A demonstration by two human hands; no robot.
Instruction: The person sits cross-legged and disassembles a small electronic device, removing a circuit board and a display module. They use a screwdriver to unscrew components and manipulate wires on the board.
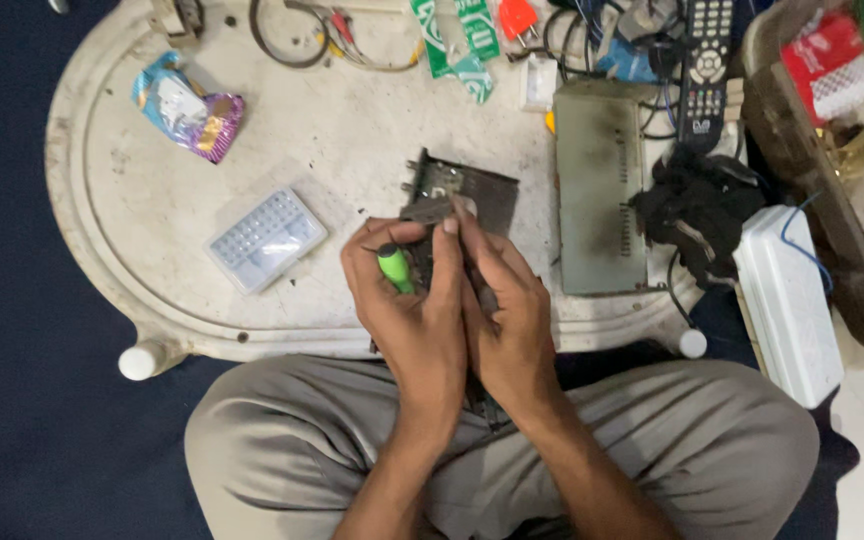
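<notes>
At the far left of the low white table [102, 190] lay a crumpled foil wrapper [190, 108], and nearer us a clear plastic box [265, 240] of small compartments, its lid down. Both sat well apart from our hands.

Our left hand [407, 300] was curled around a green-handled screwdriver [393, 266], fingers pinched on the handle with its tip pointing toward the dark circuit board [462, 195]. Our right hand [507, 310] pressed close against the left, fingers closed on the board's near edge, steadying it. The board was tilted over the table's front rim, half on the table and half hidden by our hands, above our crossed legs.

As far as we could judge, the job was partway through: the board was already out in the open, bare of any cover, while the screwdriver was at work on it. We could not see which screw or part the tip met.

To the right a flat grey casing [597, 190] lay just beside the board, a black cloth [697, 205] against it, a remote [707, 60] behind, then a white box [787, 300].
</notes>
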